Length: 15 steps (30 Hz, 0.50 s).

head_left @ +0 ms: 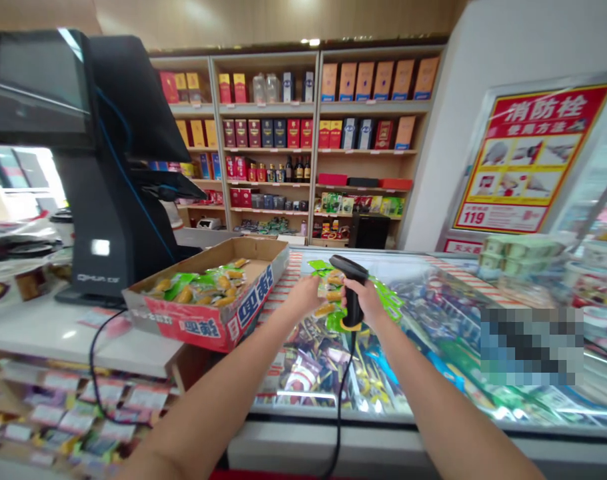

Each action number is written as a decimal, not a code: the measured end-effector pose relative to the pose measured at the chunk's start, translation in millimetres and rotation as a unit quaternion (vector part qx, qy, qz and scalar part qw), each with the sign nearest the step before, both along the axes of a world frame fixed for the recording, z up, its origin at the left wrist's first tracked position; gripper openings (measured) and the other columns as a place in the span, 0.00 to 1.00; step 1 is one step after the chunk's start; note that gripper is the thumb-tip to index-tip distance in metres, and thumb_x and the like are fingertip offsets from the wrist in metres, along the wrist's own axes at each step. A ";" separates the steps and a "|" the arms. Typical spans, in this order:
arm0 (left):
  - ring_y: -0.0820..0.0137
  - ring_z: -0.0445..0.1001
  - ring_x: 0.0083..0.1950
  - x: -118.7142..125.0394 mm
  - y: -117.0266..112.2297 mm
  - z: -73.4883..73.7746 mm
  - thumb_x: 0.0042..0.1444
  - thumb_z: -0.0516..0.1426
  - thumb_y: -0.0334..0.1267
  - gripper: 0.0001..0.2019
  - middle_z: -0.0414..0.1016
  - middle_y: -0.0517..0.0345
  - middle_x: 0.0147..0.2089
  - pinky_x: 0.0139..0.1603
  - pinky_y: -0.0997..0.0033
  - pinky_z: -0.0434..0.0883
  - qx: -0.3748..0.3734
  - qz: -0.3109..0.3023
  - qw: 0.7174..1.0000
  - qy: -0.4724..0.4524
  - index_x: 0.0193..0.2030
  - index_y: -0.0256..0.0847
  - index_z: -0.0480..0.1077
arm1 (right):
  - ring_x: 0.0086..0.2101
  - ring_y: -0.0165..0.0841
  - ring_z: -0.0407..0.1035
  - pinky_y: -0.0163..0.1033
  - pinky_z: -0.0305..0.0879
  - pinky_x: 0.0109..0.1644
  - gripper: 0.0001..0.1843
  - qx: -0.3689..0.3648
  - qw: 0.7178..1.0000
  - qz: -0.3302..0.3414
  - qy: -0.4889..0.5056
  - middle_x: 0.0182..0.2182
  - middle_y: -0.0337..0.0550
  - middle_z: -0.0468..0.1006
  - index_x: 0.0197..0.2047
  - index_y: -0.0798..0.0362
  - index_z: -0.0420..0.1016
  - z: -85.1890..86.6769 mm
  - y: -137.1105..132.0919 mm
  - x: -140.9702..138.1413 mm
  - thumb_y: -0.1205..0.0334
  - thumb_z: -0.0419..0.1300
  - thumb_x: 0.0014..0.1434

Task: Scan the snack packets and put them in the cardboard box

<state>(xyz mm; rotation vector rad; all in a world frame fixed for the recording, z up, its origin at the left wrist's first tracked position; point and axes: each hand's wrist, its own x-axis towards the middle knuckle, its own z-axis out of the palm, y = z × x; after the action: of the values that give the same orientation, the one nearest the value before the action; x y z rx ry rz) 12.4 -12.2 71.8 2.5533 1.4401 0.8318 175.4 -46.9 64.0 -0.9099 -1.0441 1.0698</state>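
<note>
- The left hand is shut tight on a small green and yellow snack bag.
- The right hand is shut around a black plastic barcode scanner, just beside the bag.
- Both hands are above a glass freezer lid, near an open brown cardboard box.

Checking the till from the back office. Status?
Left hand on snack packet. Right hand gripping scanner, head of it over the packet. Cord hanging below. Carton of packets on counter, to the left.
</note>
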 end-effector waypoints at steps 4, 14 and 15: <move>0.54 0.75 0.42 16.4 7.6 -30.2 0.36 0.68 0.34 0.19 0.77 0.48 0.39 0.43 0.61 0.70 -0.101 -0.011 0.994 0.027 0.39 0.37 0.73 | 0.13 0.28 0.63 0.34 0.61 0.16 0.13 -0.008 0.999 -0.037 0.012 0.14 0.37 0.70 0.24 0.55 0.70 -13.0 3.6 17.1 0.55 0.66 0.42; 0.69 0.70 0.30 -15.3 30.8 -51.2 0.40 0.66 0.45 0.16 0.65 0.63 0.24 0.36 0.67 0.69 -0.305 -0.092 0.836 -0.447 0.25 0.38 0.65 | 0.14 0.29 0.64 0.34 0.62 0.17 0.13 -0.012 0.999 0.026 -0.034 0.14 0.37 0.70 0.24 0.55 0.71 -15.9 0.4 9.6 0.53 0.64 0.44; 0.71 0.70 0.30 -17.7 31.5 -50.8 0.36 0.68 0.45 0.18 0.66 0.63 0.26 0.37 0.67 0.70 -0.323 -0.099 0.796 -0.502 0.26 0.38 0.65 | 0.14 0.28 0.64 0.34 0.62 0.17 0.13 -0.014 0.998 0.046 -0.044 0.15 0.37 0.71 0.25 0.55 0.72 -15.0 -1.2 9.3 0.54 0.64 0.44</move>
<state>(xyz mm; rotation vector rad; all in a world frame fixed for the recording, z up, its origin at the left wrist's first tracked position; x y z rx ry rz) -5.4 19.3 21.0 1.3141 0.8381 1.1263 184.7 -48.1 49.0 -0.9462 -1.1552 1.1327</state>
